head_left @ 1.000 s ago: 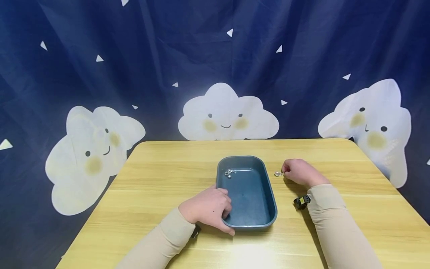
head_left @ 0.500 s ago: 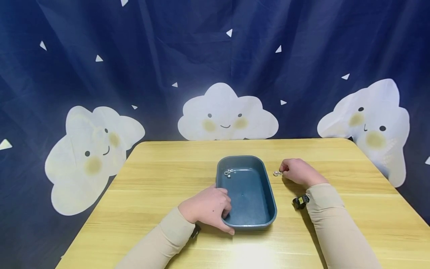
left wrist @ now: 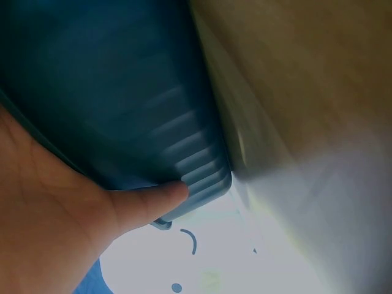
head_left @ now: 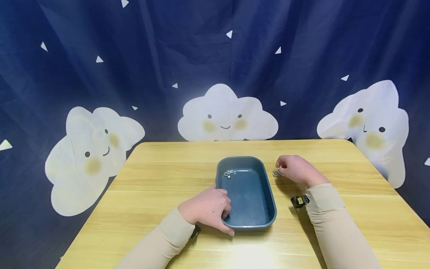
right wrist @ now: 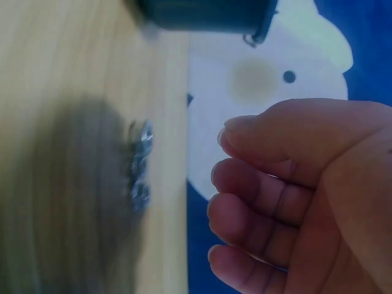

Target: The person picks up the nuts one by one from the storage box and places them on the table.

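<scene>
My left hand (head_left: pixel 209 209) grips the near-left side of a dark teal plastic tray (head_left: pixel 248 226), fingers over the rim and inside. In the left wrist view the thumb (left wrist: pixel 150 202) presses on the tray's ribbed outer wall. Several small shiny ring-like silver pieces (head_left: pixel 228 173) lie in the tray's far left corner. Right of the tray, my right hand (head_left: pixel 295 169) is raised just above more small silver pieces (right wrist: pixel 141 165) on the table. Its thumb and index fingertips meet, with the other fingers curled; I cannot tell whether something small is pinched there.
The wood-grain table (head_left: pixel 168 164) reaches back to a dark blue curtain (head_left: pixel 201 48) with white cloud faces. A small black device (head_left: pixel 300 201) is on the right wrist, under the cuff.
My right hand has risen slightly off the table and shifted a little left, uncovering more of the silver pieces under it. The left hand and tray stay where they were.
</scene>
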A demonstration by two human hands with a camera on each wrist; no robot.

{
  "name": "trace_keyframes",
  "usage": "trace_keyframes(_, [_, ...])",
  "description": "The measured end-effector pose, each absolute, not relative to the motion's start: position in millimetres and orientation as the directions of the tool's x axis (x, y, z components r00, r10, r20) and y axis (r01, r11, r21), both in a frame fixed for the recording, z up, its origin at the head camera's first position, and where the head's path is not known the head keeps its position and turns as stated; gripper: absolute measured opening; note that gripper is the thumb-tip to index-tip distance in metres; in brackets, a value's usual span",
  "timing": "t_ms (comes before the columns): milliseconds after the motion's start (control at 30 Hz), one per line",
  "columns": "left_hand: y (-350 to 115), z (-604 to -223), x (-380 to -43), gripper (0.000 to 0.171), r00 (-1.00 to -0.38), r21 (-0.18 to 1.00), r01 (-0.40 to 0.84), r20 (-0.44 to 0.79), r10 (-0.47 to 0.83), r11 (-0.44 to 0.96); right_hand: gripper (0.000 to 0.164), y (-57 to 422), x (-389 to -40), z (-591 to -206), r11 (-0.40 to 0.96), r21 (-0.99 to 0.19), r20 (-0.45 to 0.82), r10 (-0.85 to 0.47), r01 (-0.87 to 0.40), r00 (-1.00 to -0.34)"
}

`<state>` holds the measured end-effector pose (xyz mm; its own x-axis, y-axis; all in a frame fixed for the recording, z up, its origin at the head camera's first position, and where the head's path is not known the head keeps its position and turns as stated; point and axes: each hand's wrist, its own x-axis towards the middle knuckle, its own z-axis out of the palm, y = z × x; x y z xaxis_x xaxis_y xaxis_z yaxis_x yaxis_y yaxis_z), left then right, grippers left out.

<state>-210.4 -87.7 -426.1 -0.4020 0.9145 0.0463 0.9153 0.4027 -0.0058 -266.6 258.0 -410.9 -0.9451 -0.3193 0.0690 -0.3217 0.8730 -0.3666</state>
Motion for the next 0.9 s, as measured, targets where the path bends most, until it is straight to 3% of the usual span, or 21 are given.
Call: trace_keyframes(900, [-89, -425, -209, 0.054, -0.387, -0.008, 0.922, 0.075, 0.919, 0.388, 0.010, 178, -256, -366, 0.827, -0.268, 0.114, -0.482, -0.494, -0.869])
